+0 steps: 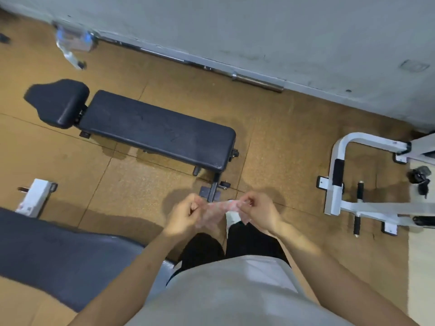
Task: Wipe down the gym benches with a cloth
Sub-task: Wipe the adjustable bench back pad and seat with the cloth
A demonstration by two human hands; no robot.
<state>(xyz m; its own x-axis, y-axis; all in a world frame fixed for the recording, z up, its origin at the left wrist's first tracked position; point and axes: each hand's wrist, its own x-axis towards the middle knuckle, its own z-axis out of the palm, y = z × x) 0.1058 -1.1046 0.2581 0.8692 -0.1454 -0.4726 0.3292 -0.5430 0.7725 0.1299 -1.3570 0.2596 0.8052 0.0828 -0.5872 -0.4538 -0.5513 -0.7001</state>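
Dark padded near bench (58, 255): low left and closest in, so probably the easy one to wipe first.
Far bench (155, 130): flat, mid-floor, nothing touching it yet.
Left hand (186, 217): fingers curled, pinching one end of the cloth (219, 208).
Right hand (259, 212): same deal on the other end.
Cloth: pinkish, pulled out between both hands above the floor (270, 137). My guess is it's getting spread or folded for wiping, pretty blurry tho.
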